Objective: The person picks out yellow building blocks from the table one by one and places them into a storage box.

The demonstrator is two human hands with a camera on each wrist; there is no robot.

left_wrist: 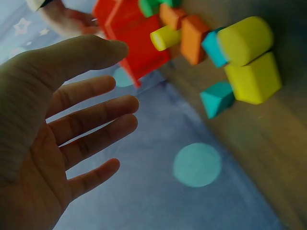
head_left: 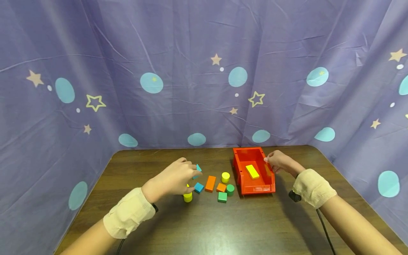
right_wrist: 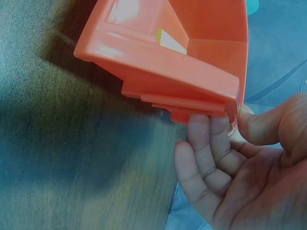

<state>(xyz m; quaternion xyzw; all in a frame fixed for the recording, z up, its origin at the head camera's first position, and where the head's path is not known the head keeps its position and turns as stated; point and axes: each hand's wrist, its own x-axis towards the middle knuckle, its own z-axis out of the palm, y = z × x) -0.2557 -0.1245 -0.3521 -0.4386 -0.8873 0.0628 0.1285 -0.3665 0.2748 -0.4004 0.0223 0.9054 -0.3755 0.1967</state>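
Note:
My left hand [head_left: 173, 177] hovers over the left end of a group of toy blocks, its fingers spread and holding nothing. Beneath and beside it are a yellow cylinder [left_wrist: 247, 40], a yellow block [left_wrist: 256, 79], a light-blue triangular block [left_wrist: 218, 98] and a blue block [head_left: 199, 187]. On the right, my right hand [head_left: 282, 161] grips the right side wall of a red plastic bin [head_left: 258, 189], thumb at the rim and fingers curled beneath its outer ledge [right_wrist: 184, 105]. A yellow rectangular block [head_left: 252, 171] lies inside the bin.
Between left hand and bin lie an orange block [head_left: 210, 183], a smaller orange block [head_left: 221, 187], a yellow cylinder [head_left: 225, 177], a green cylinder [head_left: 230, 190] and a green block [head_left: 222, 197]. A purple curtain [head_left: 191, 117] hangs behind the wooden table [head_left: 210, 226].

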